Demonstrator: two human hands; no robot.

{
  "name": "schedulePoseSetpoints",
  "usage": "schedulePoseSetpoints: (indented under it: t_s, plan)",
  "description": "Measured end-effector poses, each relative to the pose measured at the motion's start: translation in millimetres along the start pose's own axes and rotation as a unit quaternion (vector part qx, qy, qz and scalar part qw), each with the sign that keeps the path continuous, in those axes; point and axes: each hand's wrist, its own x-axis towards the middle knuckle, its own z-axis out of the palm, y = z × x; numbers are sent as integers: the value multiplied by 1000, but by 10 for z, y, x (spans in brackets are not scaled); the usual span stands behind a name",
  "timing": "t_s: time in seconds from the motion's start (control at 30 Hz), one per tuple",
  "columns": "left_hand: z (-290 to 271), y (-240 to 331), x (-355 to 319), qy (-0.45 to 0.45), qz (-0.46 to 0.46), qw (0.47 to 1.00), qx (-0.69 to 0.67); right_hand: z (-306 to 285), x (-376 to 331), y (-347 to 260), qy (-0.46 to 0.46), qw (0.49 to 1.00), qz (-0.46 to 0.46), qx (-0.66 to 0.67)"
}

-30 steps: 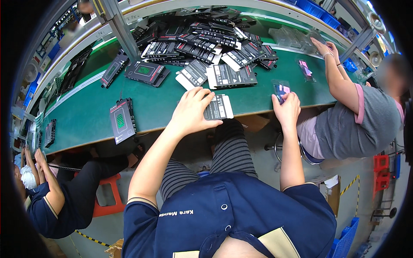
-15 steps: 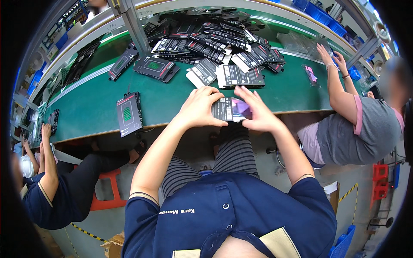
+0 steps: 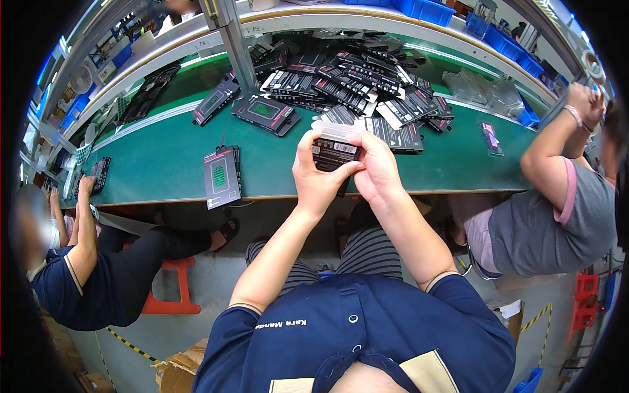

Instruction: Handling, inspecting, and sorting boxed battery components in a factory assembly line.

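Note:
Between my hands, just over the table's near edge, is a small black carton (image 3: 335, 156) with pale print and a white label. A whitish, partly see-through edge shows at its far end; I cannot tell whether it is a flap or a tray. My left hand (image 3: 313, 175) is wrapped round the carton's left side. My right hand (image 3: 378, 169) grips its right side, with the thumbs close together on the near face. Just beyond lie an open-ended carton (image 3: 393, 136) and a heap of black cartons (image 3: 341, 82). The carton's inside is hidden.
On the green table (image 3: 282, 167) a grey-fronted carton stack (image 3: 221, 178) stands left. Flat cartons (image 3: 265, 114) lie behind it. A purple-pink packet (image 3: 491, 139) and clear plastic trays (image 3: 485, 92) are right. A metal post (image 3: 236, 49) rises behind. Co-workers sit on both sides.
The carton has been turned from lying sideways to pointing away from me, and both hands have closed round it. The purple piece at its right end no longer shows. The right co-worker's hands have risen.

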Motion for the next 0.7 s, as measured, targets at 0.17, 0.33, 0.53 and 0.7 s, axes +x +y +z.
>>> schedulePoseSetpoints:
  t_s: [0.17,0.33,0.53,0.7]
  plan:
    - [-202,108,231,16,-156,936,-316,51,-74,296,-65,910,-337,-233]
    - [-208,303,203,19,-147,938,-312,80,-58,235,-94,969,-208,-91]
    - [-268,177,224,8,-100,951,-292,139,-40,328,-59,959,-265,-82]
    - [-342,-64,217,-17,56,981,-186,-183,-64,583,-138,900,-329,-251]
